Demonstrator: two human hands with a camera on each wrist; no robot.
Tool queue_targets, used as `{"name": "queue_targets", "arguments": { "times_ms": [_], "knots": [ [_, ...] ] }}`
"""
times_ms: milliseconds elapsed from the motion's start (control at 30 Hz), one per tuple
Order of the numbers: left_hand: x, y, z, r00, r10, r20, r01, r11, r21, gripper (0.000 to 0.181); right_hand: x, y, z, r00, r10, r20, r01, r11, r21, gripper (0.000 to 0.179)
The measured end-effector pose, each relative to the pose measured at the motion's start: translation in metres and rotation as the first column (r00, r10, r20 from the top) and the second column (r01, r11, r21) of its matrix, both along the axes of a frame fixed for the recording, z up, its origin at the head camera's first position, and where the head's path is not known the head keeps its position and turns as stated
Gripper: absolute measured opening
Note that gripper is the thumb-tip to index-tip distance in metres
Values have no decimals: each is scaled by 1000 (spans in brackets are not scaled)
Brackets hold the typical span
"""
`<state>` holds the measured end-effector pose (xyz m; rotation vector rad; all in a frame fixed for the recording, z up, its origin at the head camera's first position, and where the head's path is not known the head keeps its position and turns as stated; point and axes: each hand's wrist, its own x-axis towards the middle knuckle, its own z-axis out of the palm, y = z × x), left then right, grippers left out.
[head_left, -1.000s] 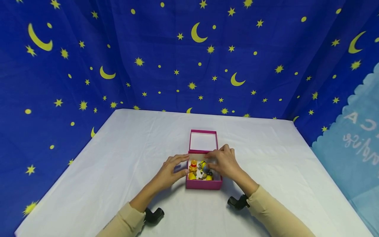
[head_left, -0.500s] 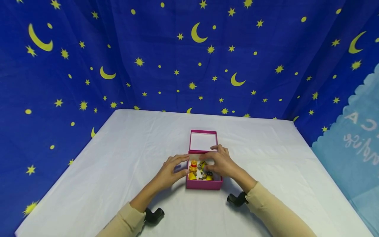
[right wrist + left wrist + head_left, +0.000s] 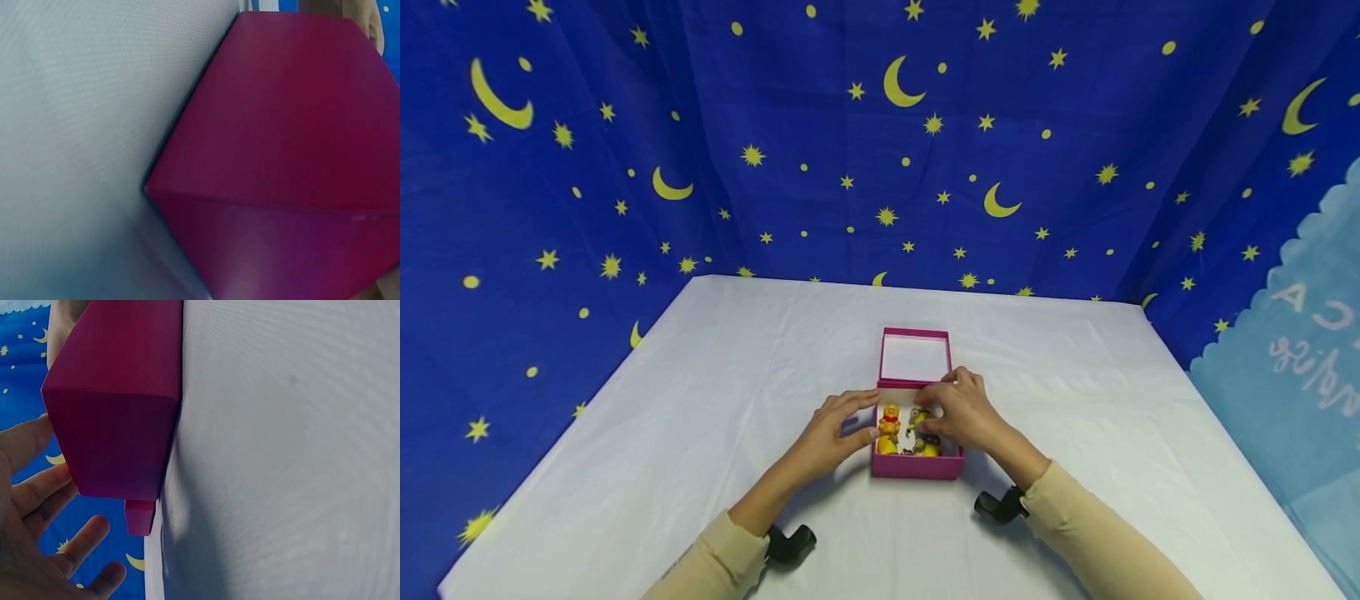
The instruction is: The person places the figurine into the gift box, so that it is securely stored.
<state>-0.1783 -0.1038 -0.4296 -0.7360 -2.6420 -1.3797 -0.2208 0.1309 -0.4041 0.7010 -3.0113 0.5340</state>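
Note:
A pink box (image 3: 917,468) stands in the middle of the table in the head view, with several small toy figures inside. A Winnie the Pooh figure (image 3: 890,419) lies at its left, above another yellow figure (image 3: 887,447). My left hand (image 3: 826,437) rests its thumb and fingertips on the box's left rim, fingers spread. Reaching over the right side, my right hand (image 3: 967,411) pinches a yellow Minion figure (image 3: 918,419), partly hidden by the fingers. Below it lies one more yellow figure (image 3: 929,448). Both wrist views show mainly the box's outer walls (image 3: 112,444).
The pink lid (image 3: 916,358), white inside, lies directly behind the box. White cloth covers the table (image 3: 760,350). A blue curtain (image 3: 820,133) with moons and stars hangs behind it, and a light blue panel (image 3: 1292,375) hangs at the right.
In my right hand the Minion figure has turned and shifted within the box's right part. The right fingers moved slightly left, then back right. My left hand has stayed on the rim.

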Motion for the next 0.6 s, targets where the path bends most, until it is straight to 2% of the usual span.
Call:
{"name": "queue_targets", "arguments": {
  "times_ms": [300, 600],
  "knots": [
    [0, 0, 0, 1000, -3, -12, 3, 1000, -5, 50, 4, 0, 0, 998, -33, -56, 34, 999, 15, 33],
    [0, 0, 0, 1000, 1, -10, -1, 1000, -6, 51, 4, 2, -2, 997, -42, -64, 41, 999, -21, 34]
  ]
}}
